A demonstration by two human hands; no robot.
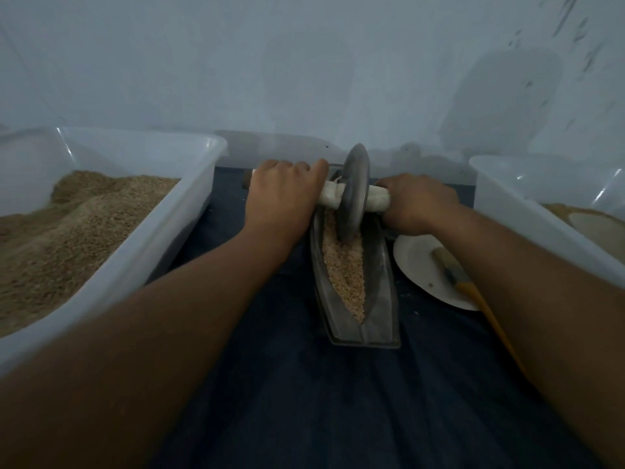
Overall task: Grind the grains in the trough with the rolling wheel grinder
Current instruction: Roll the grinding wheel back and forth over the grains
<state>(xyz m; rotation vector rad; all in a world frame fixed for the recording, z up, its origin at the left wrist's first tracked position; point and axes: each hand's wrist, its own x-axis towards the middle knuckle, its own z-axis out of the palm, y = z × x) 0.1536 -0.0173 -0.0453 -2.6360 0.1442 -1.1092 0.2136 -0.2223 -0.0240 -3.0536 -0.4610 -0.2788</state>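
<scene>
The trough [358, 292] lies on the dark cloth [287, 384], long axis running away from the person, grains [345, 265] inside. The wheel [353, 194] stands upright in its far half, axle crosswise; left hand [280, 194] and right hand [419, 204] each grip the axle
</scene>
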